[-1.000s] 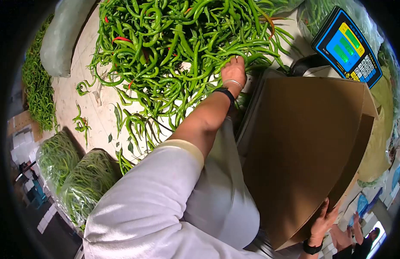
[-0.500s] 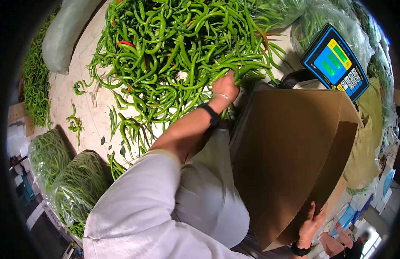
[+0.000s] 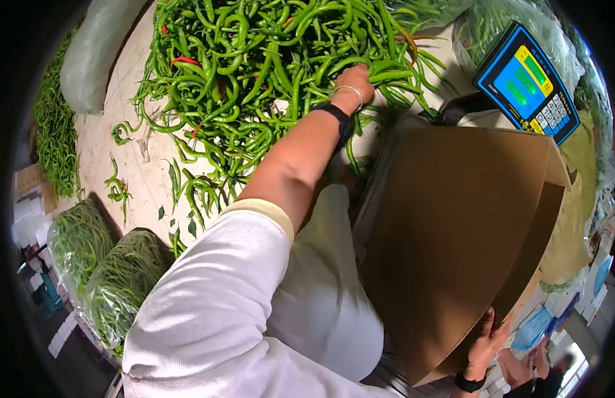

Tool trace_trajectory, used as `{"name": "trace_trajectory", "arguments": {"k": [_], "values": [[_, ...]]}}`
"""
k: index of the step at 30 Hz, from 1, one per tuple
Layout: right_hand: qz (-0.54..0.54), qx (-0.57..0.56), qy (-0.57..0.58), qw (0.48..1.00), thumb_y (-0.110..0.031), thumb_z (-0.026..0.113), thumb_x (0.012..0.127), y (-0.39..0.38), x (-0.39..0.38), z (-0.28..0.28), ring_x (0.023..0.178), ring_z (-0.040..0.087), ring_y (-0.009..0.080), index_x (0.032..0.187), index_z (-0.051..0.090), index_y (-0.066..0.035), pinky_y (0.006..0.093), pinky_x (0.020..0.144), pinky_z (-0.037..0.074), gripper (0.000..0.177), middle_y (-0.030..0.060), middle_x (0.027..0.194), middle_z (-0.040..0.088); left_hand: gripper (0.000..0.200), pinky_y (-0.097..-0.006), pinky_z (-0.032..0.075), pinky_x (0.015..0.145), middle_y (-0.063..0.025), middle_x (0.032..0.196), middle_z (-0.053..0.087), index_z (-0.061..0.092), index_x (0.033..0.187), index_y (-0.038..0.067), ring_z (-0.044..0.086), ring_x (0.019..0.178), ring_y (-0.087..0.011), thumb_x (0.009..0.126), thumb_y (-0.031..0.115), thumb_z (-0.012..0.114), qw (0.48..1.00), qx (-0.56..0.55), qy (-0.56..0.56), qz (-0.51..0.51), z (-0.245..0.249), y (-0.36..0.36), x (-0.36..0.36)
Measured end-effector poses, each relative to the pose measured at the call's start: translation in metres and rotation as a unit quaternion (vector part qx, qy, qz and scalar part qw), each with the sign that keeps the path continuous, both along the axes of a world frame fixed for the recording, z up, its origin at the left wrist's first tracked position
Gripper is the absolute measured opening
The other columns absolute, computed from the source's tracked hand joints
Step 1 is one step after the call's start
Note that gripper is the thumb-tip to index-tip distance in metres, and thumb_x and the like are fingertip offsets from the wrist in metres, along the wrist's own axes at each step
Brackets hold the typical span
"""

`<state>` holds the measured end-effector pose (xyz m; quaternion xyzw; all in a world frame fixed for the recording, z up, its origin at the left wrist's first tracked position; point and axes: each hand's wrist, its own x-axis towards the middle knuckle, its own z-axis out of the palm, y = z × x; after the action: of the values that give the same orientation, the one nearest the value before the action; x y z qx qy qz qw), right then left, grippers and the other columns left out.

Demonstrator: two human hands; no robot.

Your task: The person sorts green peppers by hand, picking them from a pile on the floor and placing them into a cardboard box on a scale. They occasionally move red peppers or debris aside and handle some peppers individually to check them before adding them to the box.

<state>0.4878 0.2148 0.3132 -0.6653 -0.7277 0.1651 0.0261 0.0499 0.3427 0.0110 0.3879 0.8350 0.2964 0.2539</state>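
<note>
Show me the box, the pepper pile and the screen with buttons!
Box (image 3: 457,232), head view: its broad brown panel.
Pepper pile (image 3: 275,65), head view: its middle.
Screen with buttons (image 3: 527,85), head view: its blue face.

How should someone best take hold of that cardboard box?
Probably by the long edge of the cardboard box on the right of the picture, coming from the right, where the right hand holds it: that edge looks thin and straight, easy to pinch. The far end seems less handy, being close to the scale display.
</note>
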Motion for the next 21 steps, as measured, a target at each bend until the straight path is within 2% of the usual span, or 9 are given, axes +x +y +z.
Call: {"name": "trace_trajectory", "arguments": {"k": [5,8,10,12,15,18,19,20,21], "values": [[0.033,0.031,-0.032,0.998,-0.014,0.051,0.09,-0.001,0.011,-0.002,0.094,0.054,0.0329,0.12,0.045,0.005,0.0357,0.085,0.041,0.036,0.0209,0.108,0.057,0.027,-0.0455,0.046,0.078,-0.0232,0.091,0.06,0.058,0.094,0.003,0.056,0.089,-0.0416,0.067,-0.001,0.054,0.989,0.124,0.046,0.061,0.007,-0.021,0.029],[0.002,0.009,-0.018,1.0,-0.015,0.05,0.091,-0.004,0.008,-0.001,0.096,0.054,0.0328,0.121,0.044,0.004,0.0352,0.085,0.041,0.036,0.0205,0.109,0.057,0.022,-0.0464,0.046,0.076,-0.0245,0.09,0.059,0.057,0.089,0.001,0.056,0.086,-0.0434,0.068,0.003,0.059,0.983,0.141,0.041,0.107,0.016,-0.04,0.032],[0.005,0.002,-0.003,1.0,-0.016,0.049,0.091,0.0,0.005,0.001,0.096,0.054,0.0328,0.122,0.044,0.004,0.0355,0.086,0.041,0.037,0.0205,0.109,0.057,0.033,-0.0375,0.049,0.073,-0.0187,0.091,0.064,0.058,0.095,-0.002,0.062,0.079,-0.0341,0.063,0.001,0.063,0.968,0.201,-0.123,0.087,0.05,-0.066,0.01],[0.009,-0.002,0.02,1.0,-0.017,0.049,0.092,0.004,0.01,-0.002,0.097,0.054,0.0328,0.122,0.043,0.005,0.0358,0.086,0.041,0.037,0.0204,0.11,0.057,0.039,-0.0326,0.051,0.072,-0.0147,0.093,0.066,0.057,0.103,-0.002,0.064,0.077,-0.0254,0.064,-0.005,0.06,0.847,0.331,-0.409,0.076,0.084,-0.08,-0.001],[0.049,0.049,-0.051,0.996,-0.02,0.049,0.092,0.0,0.028,-0.008,0.099,0.054,0.0342,0.125,0.042,0.004,0.0386,0.087,0.041,0.041,0.0222,0.111,0.056,0.049,-0.0354,0.054,0.07,-0.0183,0.093,0.065,0.049,0.115,-0.003,0.065,0.075,-0.0231,0.068,-0.008,0.058,0.794,0.3,-0.526,0.052,0.138,-0.106,-0.026],[0.048,0.052,-0.057,0.996,-0.021,0.05,0.092,-0.003,0.021,-0.006,0.1,0.054,0.0375,0.126,0.041,0.004,0.0403,0.087,0.041,0.043,0.0241,0.111,0.055,0.042,-0.0352,0.055,0.067,-0.0169,0.09,0.065,0.052,0.111,-0.008,0.065,0.073,-0.0249,0.07,-0.004,0.061,0.736,0.354,-0.576,0.021,0.193,-0.114,-0.047],[0.096,0.11,-0.049,0.988,-0.021,0.053,0.09,-0.004,0.019,-0.009,0.094,0.055,0.0411,0.124,0.042,0.004,0.0422,0.08,0.044,0.043,0.0266,0.105,0.057,0.037,-0.0354,0.054,0.068,-0.0162,0.09,0.064,0.054,0.109,-0.009,0.064,0.073,-0.0249,0.073,-0.002,0.061,0.713,0.348,-0.609,-0.002,0.205,-0.115,-0.057],[0.095,0.122,-0.035,0.987,-0.021,0.053,0.09,-0.004,0.016,-0.01,0.094,0.055,0.0411,0.124,0.042,0.004,0.0422,0.08,0.044,0.043,0.0266,0.105,0.057,0.037,-0.0354,0.054,0.068,-0.0162,0.09,0.064,0.054,0.109,-0.009,0.064,0.073,-0.0249,0.073,-0.002,0.061,0.718,0.356,-0.598,-0.014,0.226,-0.117,-0.062],[0.11,0.109,-0.023,0.988,-0.02,0.054,0.089,-0.003,0.012,-0.011,0.09,0.056,0.0418,0.123,0.043,0.004,0.0424,0.077,0.045,0.042,0.0269,0.101,0.058,0.036,-0.0352,0.053,0.073,-0.0149,0.091,0.062,0.052,0.11,-0.007,0.063,0.077,-0.0239,0.075,0.001,0.059,0.685,0.359,-0.633,-0.048,0.246,-0.12,-0.063]]}}
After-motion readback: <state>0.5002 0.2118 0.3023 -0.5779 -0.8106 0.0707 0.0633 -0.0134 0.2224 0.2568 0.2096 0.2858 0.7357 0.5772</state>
